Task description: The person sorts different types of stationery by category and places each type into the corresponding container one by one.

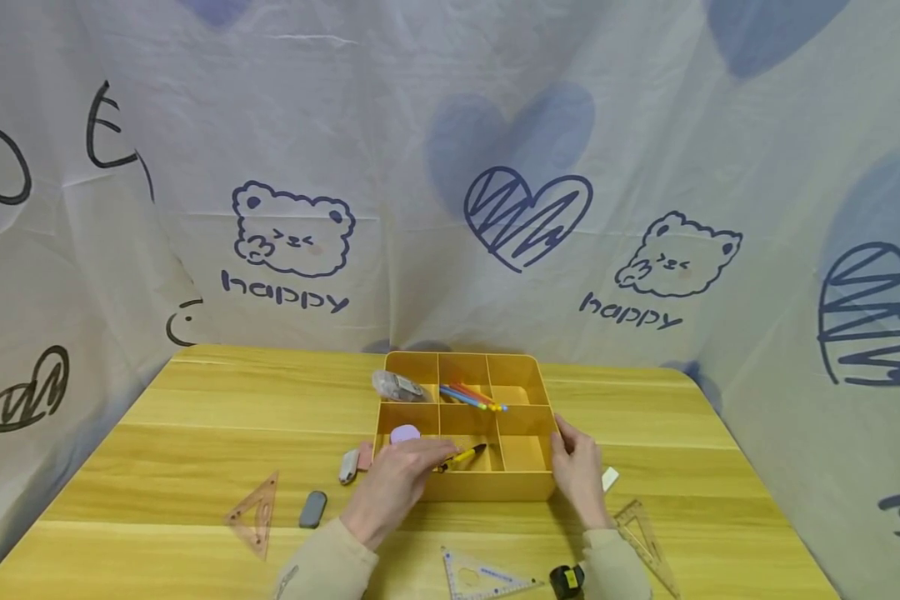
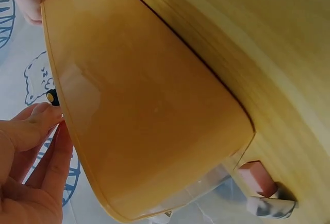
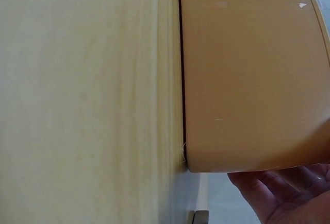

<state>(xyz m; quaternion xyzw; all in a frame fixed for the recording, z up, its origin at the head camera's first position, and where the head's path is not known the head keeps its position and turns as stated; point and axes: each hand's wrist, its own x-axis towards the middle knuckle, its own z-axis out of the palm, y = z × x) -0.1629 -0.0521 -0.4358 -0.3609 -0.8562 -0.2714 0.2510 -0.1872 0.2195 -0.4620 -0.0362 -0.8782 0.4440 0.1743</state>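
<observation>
A yellow-orange storage box (image 1: 480, 487) with several compartments stands on the table. My left hand (image 1: 401, 479) is over its front-left side, thumb and fingertips pinched together at the rim in the left wrist view. They are at a slanting yellow-and-black pen (image 1: 465, 457), whose dark end shows above the front wall. My right hand (image 1: 579, 468) grips the box's right wall; its curled fingers (image 3: 278, 188) show beyond the box in the right wrist view. A round purple item (image 1: 405, 433) sits in the front-left compartment, partly behind my left hand.
Coloured pens (image 1: 468, 396) and a clear-wrapped grey item (image 1: 399, 387) lie in the back compartments. Around the box are a pink block (image 2: 258, 177), a grey oval case (image 1: 312, 509), triangle rulers (image 1: 258, 515), a black tape measure (image 1: 566, 581) and a small white block (image 1: 609, 478). A printed curtain hangs behind.
</observation>
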